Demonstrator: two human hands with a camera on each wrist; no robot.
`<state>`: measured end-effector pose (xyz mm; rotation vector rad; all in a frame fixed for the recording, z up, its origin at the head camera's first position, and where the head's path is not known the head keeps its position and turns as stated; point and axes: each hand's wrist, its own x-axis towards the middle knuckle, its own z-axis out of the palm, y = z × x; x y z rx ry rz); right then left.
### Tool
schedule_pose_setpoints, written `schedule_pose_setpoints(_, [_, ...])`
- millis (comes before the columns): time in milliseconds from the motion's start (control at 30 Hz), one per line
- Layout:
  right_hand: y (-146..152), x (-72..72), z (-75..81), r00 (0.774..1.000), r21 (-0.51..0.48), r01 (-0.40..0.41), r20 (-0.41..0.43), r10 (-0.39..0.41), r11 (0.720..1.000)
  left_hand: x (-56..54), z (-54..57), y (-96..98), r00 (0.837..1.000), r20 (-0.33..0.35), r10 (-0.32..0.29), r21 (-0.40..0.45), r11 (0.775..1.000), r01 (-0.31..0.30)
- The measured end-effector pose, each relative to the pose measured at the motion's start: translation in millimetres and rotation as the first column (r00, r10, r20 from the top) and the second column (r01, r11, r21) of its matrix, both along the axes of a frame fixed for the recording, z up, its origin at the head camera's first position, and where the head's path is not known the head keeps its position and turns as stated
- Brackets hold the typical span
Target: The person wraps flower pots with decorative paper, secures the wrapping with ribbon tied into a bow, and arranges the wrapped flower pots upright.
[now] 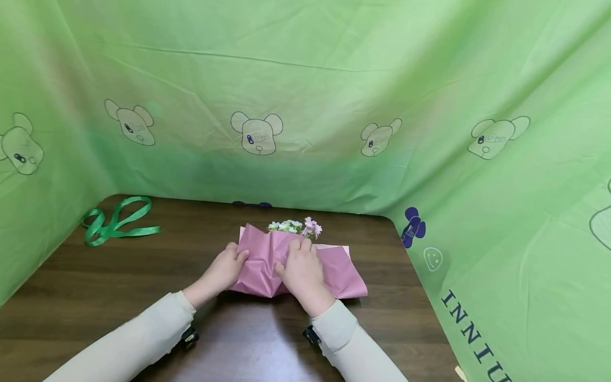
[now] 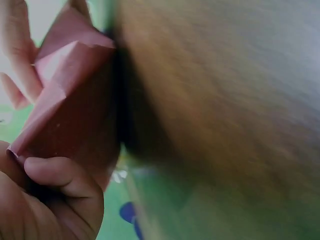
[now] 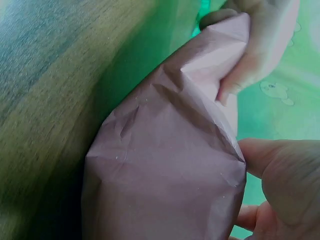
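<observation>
Pink wrapping paper (image 1: 258, 265), paler on its inner side, is folded up around a small bunch of artificial-looking flowers (image 1: 291, 226), white and pale purple. Only the blossoms show above the paper; the stems are hidden. My left hand (image 1: 226, 268) grips the paper's left edge, its thumb on the near face in the left wrist view. Across the middle of the paper lies my right hand (image 1: 303, 268), fingers bent over the top fold just below the blossoms. In the right wrist view, the right thumb (image 3: 257, 156) presses the paper's edge.
A loosely looped green ribbon (image 1: 114, 225) lies at the table's back left. The brown wooden table (image 1: 200, 217) is bounded at the back and sides by green cloth (image 1: 315, 175) printed with bear heads. Each sleeve has a dark wrist device (image 1: 189, 337) below it.
</observation>
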<state>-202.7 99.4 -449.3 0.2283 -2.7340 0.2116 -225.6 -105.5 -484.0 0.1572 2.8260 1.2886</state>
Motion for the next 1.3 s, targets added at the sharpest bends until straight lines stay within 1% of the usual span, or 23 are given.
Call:
schedule_pose_setpoints(133, [0.8, -0.1, 1.0, 1.0, -0.021, -0.016, -0.012, 0.016, 1.0, -3.5, 9.2, 6.4, 1.0, 0.001, -0.023, 0.039, 0.999, 0.023])
schedule_pose_setpoints(233, [0.3, 0.3, 2.4, 1.0, -0.034, -0.023, -0.008, 0.022, 0.999, -4.6, 14.5, 10.4, 0.999, 0.011, -0.042, 0.102, 0.994, 0.041])
schedule_pose_setpoints(333, [-0.2, 0.5, 3.4, 1.0, -0.034, -0.023, -0.005, 0.023, 0.999, -5.1, 18.8, 14.8, 0.998, 0.035, -0.051, 0.181, 0.983, 0.043])
schedule_pose_setpoints(467, [-0.1, 0.8, 3.9, 1.0, -0.028, -0.02, -0.01, 0.02, 0.999, -5.6, 21.6, 22.1, 0.995, 0.087, -0.057, 0.291, 0.956, 0.03])
schedule_pose_setpoints(567, [0.0, 0.8, 3.9, 1.0, -0.033, -0.014, -0.008, 0.014, 0.999, -6.0, 21.9, 27.8, 0.992, 0.109, -0.061, 0.357, 0.934, 0.018])
schedule_pose_setpoints(667, [0.4, 1.2, 4.5, 1.0, -0.041, 0.002, 0.012, -0.002, 0.999, -5.6, 22.0, 31.9, 0.992, 0.112, -0.052, 0.401, 0.916, 0.003])
schedule_pose_setpoints(800, [1.0, 1.3, 4.7, 1.0, -0.048, 0.012, 0.028, -0.01, 0.999, -3.3, 21.7, 32.6, 0.992, 0.122, -0.033, 0.454, 0.891, -0.026])
schedule_pose_setpoints(833, [0.9, 1.4, 4.7, 1.0, -0.049, 0.007, 0.025, -0.006, 0.999, -2.7, 21.8, 32.1, 0.991, 0.128, -0.03, 0.465, 0.885, -0.033])
schedule_pose_setpoints(933, [0.2, 1.7, 4.6, 1.0, -0.05, -0.001, 0.027, 0.002, 0.999, -0.8, 21.5, 30.2, 0.99, 0.141, -0.03, 0.477, 0.878, -0.041])
schedule_pose_setpoints(1067, [-0.6, 1.9, 3.8, 1.0, -0.056, 0.001, 0.029, 0.001, 0.998, 3.9, 23.1, 27.9, 0.989, 0.148, -0.031, 0.466, 0.884, -0.042])
schedule_pose_setpoints(1167, [-0.7, 2.4, 2.6, 0.999, -0.062, 0.005, 0.035, -0.003, 0.998, 9.0, 23.5, 27.2, 0.985, 0.166, -0.038, 0.472, 0.88, -0.046])
schedule_pose_setpoints(1233, [-1.0, 2.4, 1.6, 0.999, -0.065, 0.004, 0.037, -0.002, 0.998, 11.8, 23.2, 27.1, 0.983, 0.184, -0.024, 0.476, 0.877, -0.068])
schedule_pose_setpoints(1300, [-1.5, 2.6, 0.9, 0.999, -0.059, 0.003, 0.043, 0.0, 0.998, 14.4, 22.7, 26.7, 0.98, 0.199, 0.004, 0.468, 0.878, -0.099])
